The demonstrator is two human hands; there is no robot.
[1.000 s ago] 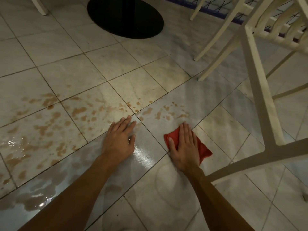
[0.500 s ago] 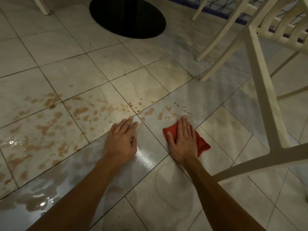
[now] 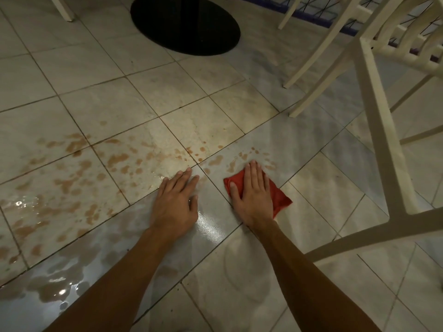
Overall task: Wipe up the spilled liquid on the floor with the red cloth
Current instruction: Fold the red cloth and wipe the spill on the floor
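Note:
A red cloth [image 3: 280,197] lies flat on the tiled floor, pressed down by my right hand [image 3: 252,195] with straight fingers; the hand covers most of it. Just beyond its fingertips are brown drops of spilled liquid [image 3: 217,161]. My left hand [image 3: 175,202] rests flat on the wet tile to the left, fingers straight, holding nothing. More brown spilled liquid [image 3: 72,183] is spread over the tiles at left, with a pooled patch [image 3: 55,287] near the lower left.
A cream plastic chair [image 3: 381,130] stands close on the right, its legs reaching near my right arm. A black round table base [image 3: 185,27] sits at the top. Another chair leg [image 3: 63,9] shows at the top left.
My right hand has slid the red cloth forward, away from me, into the brown drops. The left hand has stayed planted on the tile.

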